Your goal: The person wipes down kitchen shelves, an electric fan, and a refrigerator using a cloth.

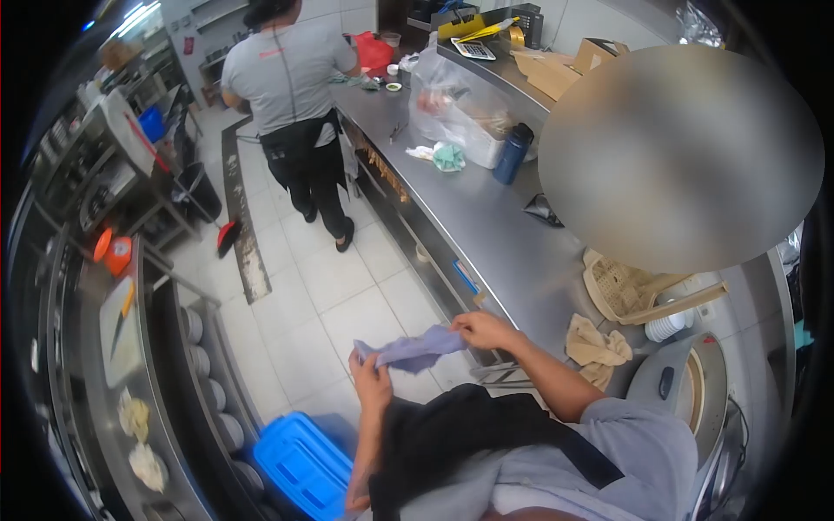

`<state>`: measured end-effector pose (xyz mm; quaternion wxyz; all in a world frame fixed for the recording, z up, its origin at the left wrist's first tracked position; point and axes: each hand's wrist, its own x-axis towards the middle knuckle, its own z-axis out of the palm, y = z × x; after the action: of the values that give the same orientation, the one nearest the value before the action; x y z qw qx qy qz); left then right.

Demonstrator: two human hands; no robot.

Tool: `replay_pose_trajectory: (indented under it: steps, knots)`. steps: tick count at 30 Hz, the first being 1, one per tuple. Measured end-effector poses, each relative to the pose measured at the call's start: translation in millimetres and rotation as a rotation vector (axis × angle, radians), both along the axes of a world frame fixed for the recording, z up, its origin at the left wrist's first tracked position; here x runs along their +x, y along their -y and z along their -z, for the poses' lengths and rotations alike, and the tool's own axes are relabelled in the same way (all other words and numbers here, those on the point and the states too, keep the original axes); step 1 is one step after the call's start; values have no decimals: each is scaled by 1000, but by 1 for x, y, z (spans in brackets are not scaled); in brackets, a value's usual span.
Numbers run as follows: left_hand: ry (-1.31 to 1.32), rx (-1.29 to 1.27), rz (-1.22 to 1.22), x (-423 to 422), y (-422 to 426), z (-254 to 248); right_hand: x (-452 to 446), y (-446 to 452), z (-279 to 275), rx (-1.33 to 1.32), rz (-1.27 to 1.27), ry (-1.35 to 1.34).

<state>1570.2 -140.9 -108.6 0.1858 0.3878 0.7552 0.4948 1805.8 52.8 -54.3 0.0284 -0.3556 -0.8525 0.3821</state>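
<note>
Closest to my remote view is the wearer's black fabric apron (469, 434), over a grey top. Just beyond it, the thin, pale purple cloth (417, 349) hangs in the air, stretched loosely from one hand to the other. The left hand (372, 382) has its grip pinched on one end; the right hand (482, 330) has its grip closed on the other, fingers together.

As far as I can judge, picking up and stretching out the cloth is done — both ends are in hand and it touches no surface. It is creased along its length and not lying flat; whether it is being folded, wrung or straightened, I cannot tell, so how much remains I can't read either. Putting it down is one step plainly not done.

Below and to the left is a bright blue plastic lid (300, 469). To the right, a crumpled tan cloth (598, 347) lies near a beige openwork plastic basket (612, 291). Farther along the long stainless-steel surface (495, 234) I see a dark blue cylindrical bottle (513, 154) beside a translucent plastic bag (443, 95). Farthest off — a co-worker in a grey shirt (291, 69), back to me.
</note>
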Motion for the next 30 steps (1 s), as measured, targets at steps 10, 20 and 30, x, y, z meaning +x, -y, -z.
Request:
replay_pose_trajectory:
  steps: [10,20,30]
  knots:
    - [-237,-60,753,-129,-185,-42,-118,-21,-27,75,489,2]
    - [340,-453,1648,-34,-203,-37,-89,95,6,-228,867,279]
    - [432,-573,1626,90,-198,25,62,279,-20,174,1738,-581]
